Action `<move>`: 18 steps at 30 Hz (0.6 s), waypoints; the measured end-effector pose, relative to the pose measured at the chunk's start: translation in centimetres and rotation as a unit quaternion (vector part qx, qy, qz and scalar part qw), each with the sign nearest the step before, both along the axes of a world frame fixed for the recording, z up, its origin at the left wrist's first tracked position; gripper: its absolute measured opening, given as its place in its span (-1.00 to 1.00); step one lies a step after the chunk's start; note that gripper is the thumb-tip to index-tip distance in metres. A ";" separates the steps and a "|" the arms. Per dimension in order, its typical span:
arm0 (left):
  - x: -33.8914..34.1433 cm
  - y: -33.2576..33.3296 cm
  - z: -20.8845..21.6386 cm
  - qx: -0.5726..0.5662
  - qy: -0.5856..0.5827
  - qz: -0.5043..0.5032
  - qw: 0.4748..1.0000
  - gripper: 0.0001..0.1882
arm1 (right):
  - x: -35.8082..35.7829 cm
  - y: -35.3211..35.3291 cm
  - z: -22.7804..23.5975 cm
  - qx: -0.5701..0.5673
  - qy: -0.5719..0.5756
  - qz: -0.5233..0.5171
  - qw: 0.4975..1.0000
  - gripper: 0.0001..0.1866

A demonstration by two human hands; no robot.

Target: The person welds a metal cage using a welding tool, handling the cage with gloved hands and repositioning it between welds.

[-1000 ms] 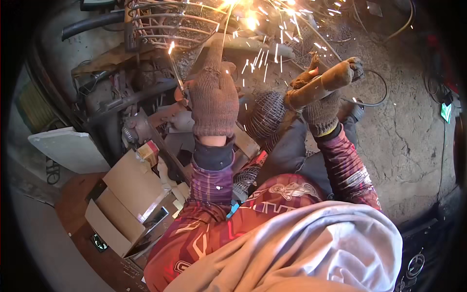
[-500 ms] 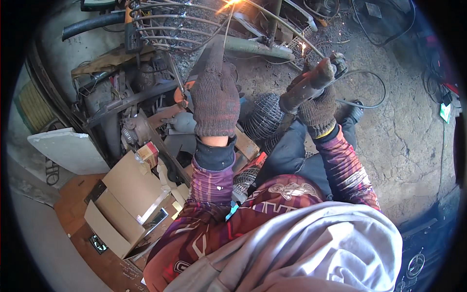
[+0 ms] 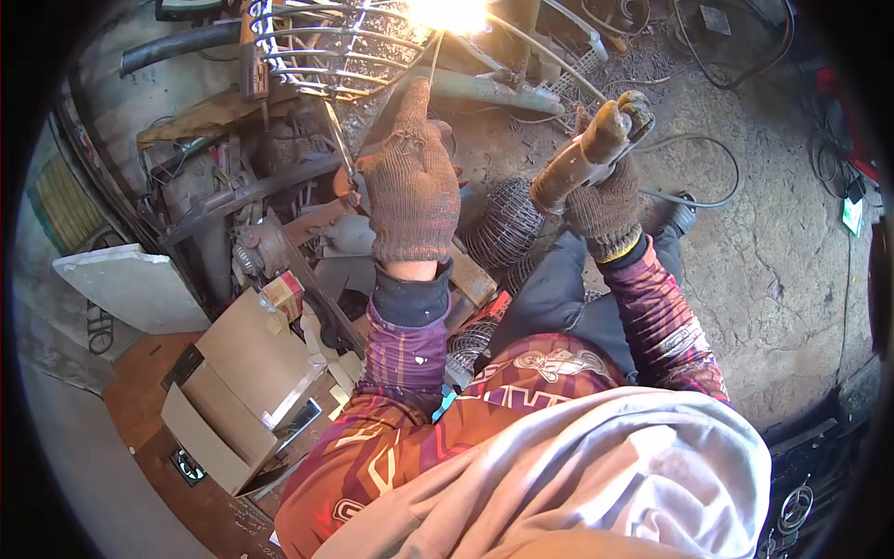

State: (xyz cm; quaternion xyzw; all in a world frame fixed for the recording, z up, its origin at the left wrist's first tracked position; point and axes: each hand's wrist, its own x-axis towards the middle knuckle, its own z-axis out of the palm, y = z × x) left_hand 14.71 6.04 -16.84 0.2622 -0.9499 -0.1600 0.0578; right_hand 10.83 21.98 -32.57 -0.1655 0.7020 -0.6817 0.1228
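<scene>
A blinding white welding arc [image 3: 447,13] burns at the top, against the edge of a curved wire cage [image 3: 349,61]. My right hand [image 3: 603,207], in a brown knit glove, is closed around a worn welding electrode holder [image 3: 582,156]. From the holder a long thin electrode [image 3: 549,56] slants up and left into the glare. My left hand [image 3: 412,186], gloved too, is closed below the arc with its forefinger stretched upward. Its fingertips pinch a thin metal rod [image 3: 435,61] that rises to the bright spot. The joint itself is hidden by glare.
A green-grey pipe [image 3: 484,90] lies behind my hands. Coiled wire baskets [image 3: 507,222] stand between my arms. Left are scrap metal bars [image 3: 247,200] and an open cardboard box [image 3: 247,363]. A black cable [image 3: 731,172] loops over the concrete floor at right.
Small orange sparks have become a large white arc that lights the cage and gloves. The electrode holder has shifted slightly up and left; my left hand has hardly moved.
</scene>
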 end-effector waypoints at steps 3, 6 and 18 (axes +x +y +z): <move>0.3 -0.4 -0.6 -0.027 0.029 -0.032 0.999 -0.58 | -0.1 -0.1 0.2 -0.027 -0.001 -0.018 0.999 -0.68; 0.7 -1.0 -1.0 -0.107 0.036 -0.073 0.991 -0.59 | -0.2 -0.1 0.1 0.029 0.034 -0.031 0.999 -0.70; 2.4 -1.2 -2.6 -0.035 0.019 -0.040 0.998 -0.65 | 2.3 1.2 -2.7 -0.038 -0.120 -0.045 0.991 -0.42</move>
